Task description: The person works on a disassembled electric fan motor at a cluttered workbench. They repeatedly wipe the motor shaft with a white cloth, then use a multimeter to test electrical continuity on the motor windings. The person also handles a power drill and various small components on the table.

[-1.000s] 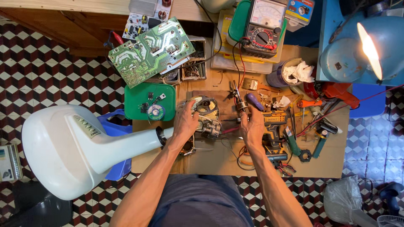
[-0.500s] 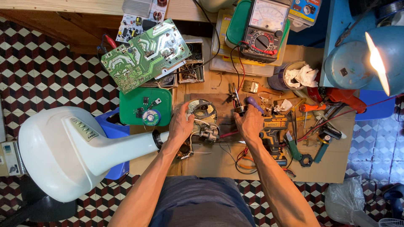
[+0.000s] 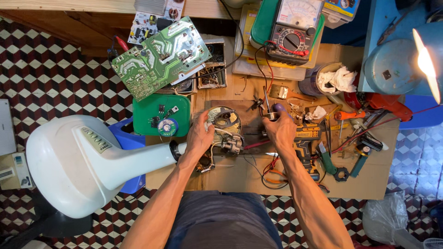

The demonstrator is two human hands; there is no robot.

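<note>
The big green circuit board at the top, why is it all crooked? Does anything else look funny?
The green circuit board lies tilted, propped over other parts with one corner jutting past the table's edge. The white fan base hangs mostly off the table's left side. The left hand and the right hand work at a small motor with loose wires.

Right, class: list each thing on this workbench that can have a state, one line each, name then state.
Lamp: lit.
Multimeter: leads plugged in, face up.
Circuit board: bare, tilted, propped on clutter.
Green lid: flat, small parts on it.
Fan stand: lying on its side.
Motor: opened, wires loose.
Left hand: resting on the motor.
Right hand: gripping a purple-handled tool.
Tin: open, rag inside.
</note>
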